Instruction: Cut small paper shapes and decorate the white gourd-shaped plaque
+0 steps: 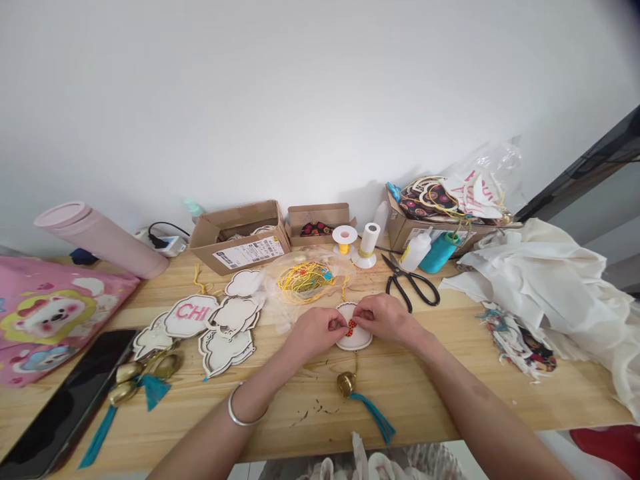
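Observation:
Both my hands meet over a round white ornament [361, 341] with a scalloped edge, lying on the table. A small red piece [351, 326] with dark specks, perhaps a bow, sits on its face. My left hand [315, 331] pinches this piece from the left, thumb and finger closed. From the upper right, my right hand [384, 316] is also closed in a pinch at its edge. Below the ornament hangs a cord with a brass bell [345, 384] and a teal tassel [374, 415]. A yellow cord [345, 288] leaves its top.
Black-handled scissors [411, 283] lie right of the ornament. Behind are a glue bottle [416, 250], teal thread [440, 252], spools and cardboard boxes [240, 230]. White cloud-shaped pieces [227, 353], more bells and a phone [75, 400] lie left; white cloth [550, 287] covers the right.

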Demonstrator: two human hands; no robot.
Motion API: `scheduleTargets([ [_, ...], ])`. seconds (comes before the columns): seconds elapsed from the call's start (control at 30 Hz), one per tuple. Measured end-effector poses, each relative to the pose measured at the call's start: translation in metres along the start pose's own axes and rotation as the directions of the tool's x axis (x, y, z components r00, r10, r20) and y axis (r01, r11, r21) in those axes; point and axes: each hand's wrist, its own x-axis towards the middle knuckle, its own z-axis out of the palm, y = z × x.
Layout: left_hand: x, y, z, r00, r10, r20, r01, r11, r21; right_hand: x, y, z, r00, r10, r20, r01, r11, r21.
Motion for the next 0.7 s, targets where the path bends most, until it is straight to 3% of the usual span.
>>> scheduleTargets([
  [0.7, 0.0003, -0.0041, -0.0075, 1.000, 0.015, -0.025, -0.014, 1.000, 0.027, -0.0035, 0.0058, -0.0058, 0.999, 0.004, 0.035, -0.002, 0.998, -0.063],
])
